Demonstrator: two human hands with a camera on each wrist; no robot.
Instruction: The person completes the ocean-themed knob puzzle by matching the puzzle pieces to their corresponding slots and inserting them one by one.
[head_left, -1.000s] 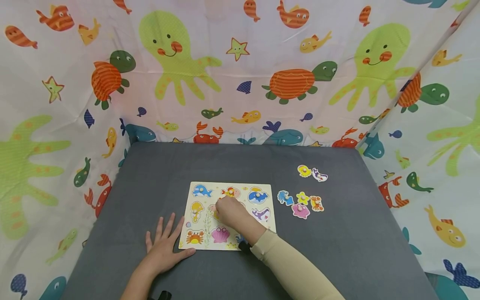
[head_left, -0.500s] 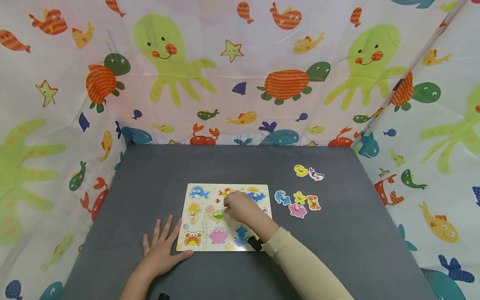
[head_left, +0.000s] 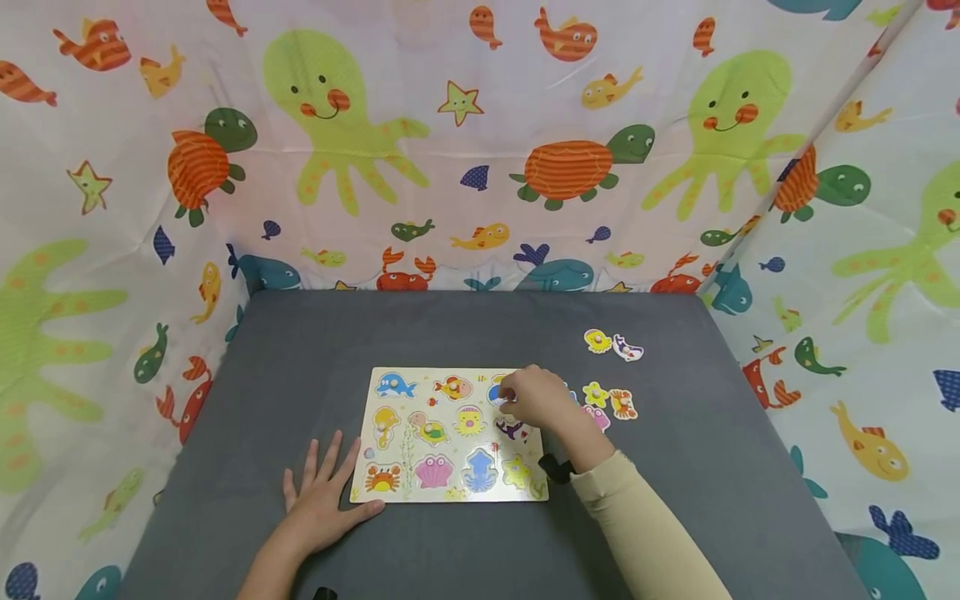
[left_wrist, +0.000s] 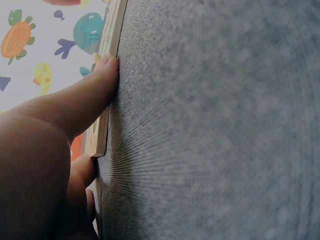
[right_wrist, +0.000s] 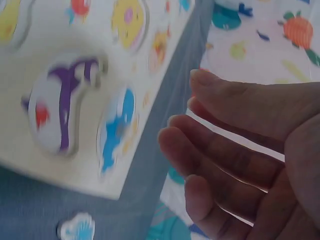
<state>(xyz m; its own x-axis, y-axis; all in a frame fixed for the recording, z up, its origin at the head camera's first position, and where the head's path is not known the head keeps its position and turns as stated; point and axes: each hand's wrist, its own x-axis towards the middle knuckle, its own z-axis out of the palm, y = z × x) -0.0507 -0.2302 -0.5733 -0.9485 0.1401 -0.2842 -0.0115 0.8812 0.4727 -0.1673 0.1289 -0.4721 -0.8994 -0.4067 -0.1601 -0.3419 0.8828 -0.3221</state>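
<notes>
Head cam's bright and mostly crisp, soft shadow by my right sleeve [head_left: 652, 521]. Left wrist view's dim, my left hand [left_wrist: 42, 145] really dark; right wrist's hazy, puzzle board [right_wrist: 91, 106] kinda blurry.

Head cam faces forward-down over the cream rectangular wooden puzzle board [head_left: 454, 450]. Wrist cams share it, close: left edge-on, right blurred, probably oblique.
</notes>
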